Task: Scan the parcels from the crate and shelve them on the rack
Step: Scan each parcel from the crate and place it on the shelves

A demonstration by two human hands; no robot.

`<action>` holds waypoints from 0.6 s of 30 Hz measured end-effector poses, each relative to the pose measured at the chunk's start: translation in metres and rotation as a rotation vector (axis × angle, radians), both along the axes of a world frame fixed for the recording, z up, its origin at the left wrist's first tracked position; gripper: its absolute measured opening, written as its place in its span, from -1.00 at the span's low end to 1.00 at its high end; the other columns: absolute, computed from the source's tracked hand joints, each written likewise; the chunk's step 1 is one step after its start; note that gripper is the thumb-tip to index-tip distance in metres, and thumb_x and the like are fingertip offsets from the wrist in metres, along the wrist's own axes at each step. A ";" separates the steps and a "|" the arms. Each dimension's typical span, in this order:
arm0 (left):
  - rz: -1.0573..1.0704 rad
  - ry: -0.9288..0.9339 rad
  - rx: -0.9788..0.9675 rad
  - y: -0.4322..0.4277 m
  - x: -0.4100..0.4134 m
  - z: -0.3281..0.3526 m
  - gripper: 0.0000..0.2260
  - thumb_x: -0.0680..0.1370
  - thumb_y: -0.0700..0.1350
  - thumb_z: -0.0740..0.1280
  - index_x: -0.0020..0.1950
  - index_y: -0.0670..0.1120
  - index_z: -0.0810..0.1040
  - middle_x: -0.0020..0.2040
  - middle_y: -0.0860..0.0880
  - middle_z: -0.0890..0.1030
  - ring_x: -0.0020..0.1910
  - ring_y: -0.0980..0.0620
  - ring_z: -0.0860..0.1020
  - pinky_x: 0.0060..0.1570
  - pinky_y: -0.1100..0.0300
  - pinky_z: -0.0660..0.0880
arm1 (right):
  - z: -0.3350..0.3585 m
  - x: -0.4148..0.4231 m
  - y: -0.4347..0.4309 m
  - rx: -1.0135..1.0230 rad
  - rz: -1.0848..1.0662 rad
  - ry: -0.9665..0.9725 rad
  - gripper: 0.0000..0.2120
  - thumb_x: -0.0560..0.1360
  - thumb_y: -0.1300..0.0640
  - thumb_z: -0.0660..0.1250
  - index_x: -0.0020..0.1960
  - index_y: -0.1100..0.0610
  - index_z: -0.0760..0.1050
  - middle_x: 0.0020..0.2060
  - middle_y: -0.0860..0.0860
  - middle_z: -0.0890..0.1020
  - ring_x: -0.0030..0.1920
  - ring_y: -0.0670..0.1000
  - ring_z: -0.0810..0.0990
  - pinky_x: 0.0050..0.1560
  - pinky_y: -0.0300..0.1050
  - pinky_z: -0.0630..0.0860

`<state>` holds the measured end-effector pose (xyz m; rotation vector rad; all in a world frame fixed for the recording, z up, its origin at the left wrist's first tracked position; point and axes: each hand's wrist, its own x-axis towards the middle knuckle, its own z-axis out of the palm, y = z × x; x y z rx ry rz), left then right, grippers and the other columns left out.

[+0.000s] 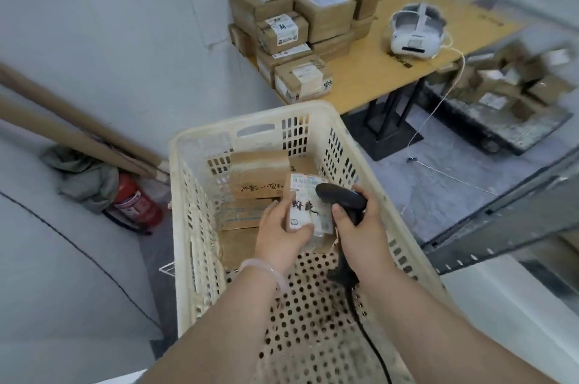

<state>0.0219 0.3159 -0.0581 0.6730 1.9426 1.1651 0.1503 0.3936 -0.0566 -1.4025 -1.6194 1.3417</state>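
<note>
A cream perforated plastic crate [250, 120] stands on the floor in front of me. Inside it my left hand [280, 234] grips a small parcel [305, 206] with a white label and black writing, held label up. My right hand [360, 227] holds a black corded barcode scanner [341, 200], its head right over the parcel's label. More brown cardboard parcels [258, 175] lie at the crate's far end. A grey metal rack [501, 227] runs along my right.
A wooden table [391, 70] behind the crate carries a stack of cardboard boxes [297, 29] and a white headset [416, 31]. A cart of parcels [513, 82] sits far right. A red fire extinguisher [138, 203] and cardboard tubes [78, 129] lean at the left wall.
</note>
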 end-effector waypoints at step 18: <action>-0.600 0.216 0.320 -0.049 0.104 0.114 -0.18 0.38 0.00 0.59 0.45 0.44 0.19 0.43 0.13 0.25 0.42 0.06 0.32 0.46 -0.08 0.32 | 0.125 0.156 -0.117 0.378 -0.308 0.151 -0.48 0.56 0.05 0.37 0.20 -0.52 0.25 0.08 -0.43 0.51 -0.07 -0.22 0.62 -0.18 -0.29 0.58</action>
